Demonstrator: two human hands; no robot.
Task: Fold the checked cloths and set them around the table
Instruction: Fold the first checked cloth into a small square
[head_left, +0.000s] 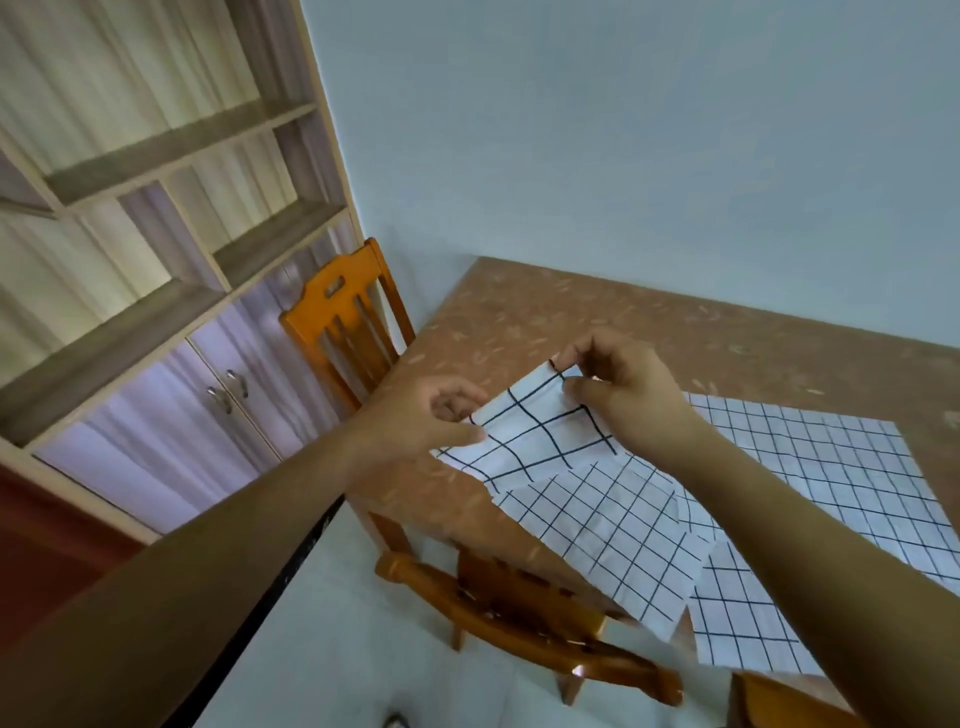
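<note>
— Pinching a corner, is it?
— Yes: the right hand (628, 395) has a narrow grip on the far corner of the large-checked cloth (535, 431), lifted off the surface (597, 312); the left hand (421, 415) nips its left edge, forearm stretched out.
— And the rest?
— Three finer-checked cloths (810, 467) lie flat and overlapping on the brown speckled top. Orange wooden chairs (343, 317) stand at its edges, shelves (171, 156) by the pale wall.
</note>
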